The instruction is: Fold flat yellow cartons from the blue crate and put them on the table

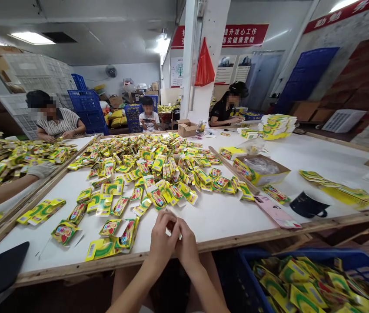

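Note:
My left hand (162,237) and my right hand (187,244) meet at the near edge of the white table (217,213), fingers curled together around a small pale item (171,231) that is mostly hidden between them. A big heap of yellow-green packets (151,167) lies just beyond my hands. Loose packets (112,237) sit to the left of my left hand.
A blue crate of packets (304,282) stands at lower right. A pink phone (277,211), a black cup (308,205) and an open cardboard box (262,171) lie on the right. A co-worker's gloved hand (42,169) reaches in at left. Other people sit at the back.

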Demonstrator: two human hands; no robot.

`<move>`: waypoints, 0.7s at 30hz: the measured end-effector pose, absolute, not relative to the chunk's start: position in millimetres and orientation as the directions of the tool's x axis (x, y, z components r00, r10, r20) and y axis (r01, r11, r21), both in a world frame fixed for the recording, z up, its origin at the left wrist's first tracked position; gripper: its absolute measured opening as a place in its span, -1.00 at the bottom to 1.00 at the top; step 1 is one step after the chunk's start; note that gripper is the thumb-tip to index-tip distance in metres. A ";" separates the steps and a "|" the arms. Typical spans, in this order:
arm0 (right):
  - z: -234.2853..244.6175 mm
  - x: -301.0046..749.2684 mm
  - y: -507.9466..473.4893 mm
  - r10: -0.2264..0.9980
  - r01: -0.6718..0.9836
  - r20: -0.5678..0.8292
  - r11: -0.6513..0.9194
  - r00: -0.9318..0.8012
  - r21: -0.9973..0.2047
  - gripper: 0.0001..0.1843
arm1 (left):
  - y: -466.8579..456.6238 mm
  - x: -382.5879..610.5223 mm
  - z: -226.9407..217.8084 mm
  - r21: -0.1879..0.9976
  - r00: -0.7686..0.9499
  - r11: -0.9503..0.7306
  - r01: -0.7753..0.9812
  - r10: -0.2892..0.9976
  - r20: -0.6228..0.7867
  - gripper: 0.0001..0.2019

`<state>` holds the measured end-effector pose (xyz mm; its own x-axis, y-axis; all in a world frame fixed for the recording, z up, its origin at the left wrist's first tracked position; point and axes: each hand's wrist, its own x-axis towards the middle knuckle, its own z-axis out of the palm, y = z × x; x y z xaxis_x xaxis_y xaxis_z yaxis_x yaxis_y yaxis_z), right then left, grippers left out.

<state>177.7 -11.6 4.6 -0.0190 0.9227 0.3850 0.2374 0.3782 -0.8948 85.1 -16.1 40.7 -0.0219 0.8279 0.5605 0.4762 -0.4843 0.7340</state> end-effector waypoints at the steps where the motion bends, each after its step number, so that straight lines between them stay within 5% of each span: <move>1: 1.8 180.5 -8.4 0.937 0.222 0.349 0.347 -0.034 -0.911 -0.77 | -15.0 83.3 35.4 0.747 -0.056 -0.479 0.460 0.825 0.563 -0.95; 6: -12.9 193.2 2.3 0.962 0.129 0.229 0.248 -0.147 -0.960 -0.84 | -2.0 63.3 11.4 0.889 -0.115 -0.365 0.274 0.906 0.408 -0.68; 10: -19.4 196.4 4.8 0.971 0.035 0.233 0.235 -0.061 -0.971 -0.59 | 3.8 56.8 -3.9 0.965 0.013 -0.257 0.050 0.967 0.256 -0.67; 13: -18.2 201.2 5.8 0.961 0.060 0.274 0.271 0.029 -0.961 -0.60 | 4.1 56.8 -8.4 0.974 -0.020 -0.223 0.027 0.974 0.224 -0.65; 17: -12.6 205.9 10.3 0.951 0.150 0.290 0.303 -0.106 -0.941 -0.80 | 3.8 55.2 -6.6 0.971 0.009 -0.224 0.083 0.975 0.224 -0.75; 21: -10.1 201.5 16.2 0.952 0.194 0.285 0.303 -0.113 -0.933 -0.79 | 3.3 52.1 -4.3 0.959 0.039 -0.247 0.140 0.969 0.244 -0.81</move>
